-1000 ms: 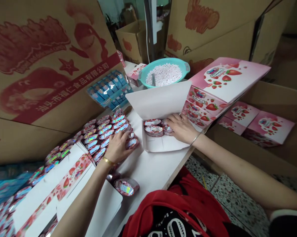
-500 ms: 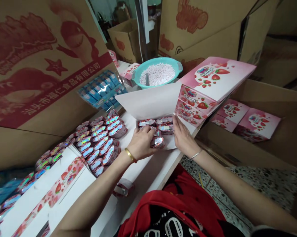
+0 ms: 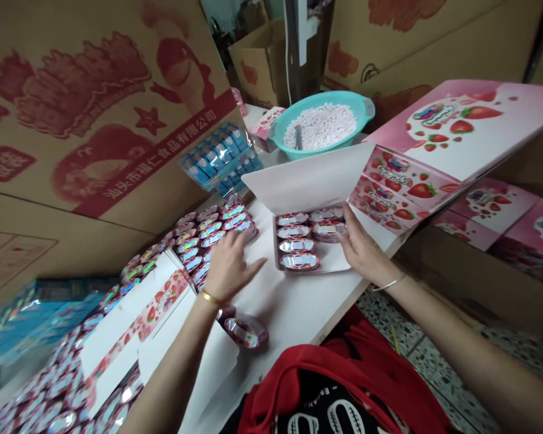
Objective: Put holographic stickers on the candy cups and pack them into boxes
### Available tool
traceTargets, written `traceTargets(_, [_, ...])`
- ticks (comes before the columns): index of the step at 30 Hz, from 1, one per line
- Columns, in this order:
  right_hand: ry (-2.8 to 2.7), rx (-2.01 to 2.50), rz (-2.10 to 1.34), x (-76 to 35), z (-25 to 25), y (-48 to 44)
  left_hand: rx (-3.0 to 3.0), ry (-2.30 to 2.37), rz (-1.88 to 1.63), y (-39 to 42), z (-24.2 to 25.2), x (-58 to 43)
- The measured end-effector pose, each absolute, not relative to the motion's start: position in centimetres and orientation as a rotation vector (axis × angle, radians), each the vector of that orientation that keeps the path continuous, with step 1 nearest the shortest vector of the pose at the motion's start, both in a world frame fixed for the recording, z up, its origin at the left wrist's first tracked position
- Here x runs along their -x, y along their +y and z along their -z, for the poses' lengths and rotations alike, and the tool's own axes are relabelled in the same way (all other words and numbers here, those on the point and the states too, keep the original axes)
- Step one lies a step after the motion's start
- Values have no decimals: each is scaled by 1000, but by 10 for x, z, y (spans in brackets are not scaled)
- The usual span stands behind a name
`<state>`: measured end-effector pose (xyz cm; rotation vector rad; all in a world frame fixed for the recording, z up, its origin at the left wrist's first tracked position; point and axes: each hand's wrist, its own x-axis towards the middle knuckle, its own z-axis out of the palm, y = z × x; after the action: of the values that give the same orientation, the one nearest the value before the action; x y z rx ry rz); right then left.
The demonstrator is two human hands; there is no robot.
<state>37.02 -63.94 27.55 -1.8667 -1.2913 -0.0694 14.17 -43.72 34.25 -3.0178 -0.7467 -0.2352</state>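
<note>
My left hand (image 3: 228, 268) hovers over the near rows of small oval foil-topped packs (image 3: 210, 230), thumb spread away from the fingers. Its fingertips are beside the packs; nothing shows in its grasp. My right hand (image 3: 364, 247) rests with stretched fingers along the right side of an open carton (image 3: 278, 241) with a raised white lid. Inside the carton, a left column of several oval packs (image 3: 299, 261) stands beside two more at the back right; bare white bottom shows at the front right. A loose oval pack (image 3: 244, 333) lies on the table.
Flat printed cartons (image 3: 163, 298) lie over packs at left. Behind stand a turquoise bowl of white pieces (image 3: 278, 135), blue wrapped packs (image 3: 226, 150) and a big cardboard box (image 3: 94, 114). Stacked strawberry boxes (image 3: 402, 187) stand at right, beside more boxes (image 3: 497, 205) in a lower carton.
My left hand has left the carton and moved left to the loose rows, uncovering the left column of packs. My right hand stays at the carton's side. The view has shifted.
</note>
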Motion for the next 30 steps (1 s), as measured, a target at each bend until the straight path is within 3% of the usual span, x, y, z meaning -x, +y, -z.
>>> traceTargets(6, [-1253, 1841, -24, -378, -274, -633, 2778, -876, -202, -383, -313, -85])
traceTargets(16, [-980, 1767, -98, -371, -267, -642, 2854, -697, 174, -402, -290, -85])
traceTargets(20, [-859, 1756, -198, -372, -258, -641, 2960, -585, 155, -398, -297, -91])
traceTargets(23, [-848, 1836, -64, -364, -266, -646, 3069, -579, 138, -394, -311, -93])
traceTargets(27, [-1139, 2027, 318, -331, -291, -653, 3210, -792, 639, -402, -339, -99])
traceTargets(30, [-1366, 2114, 306, -298, -297, -642, 3428, -817, 1095, -426, -360, -124])
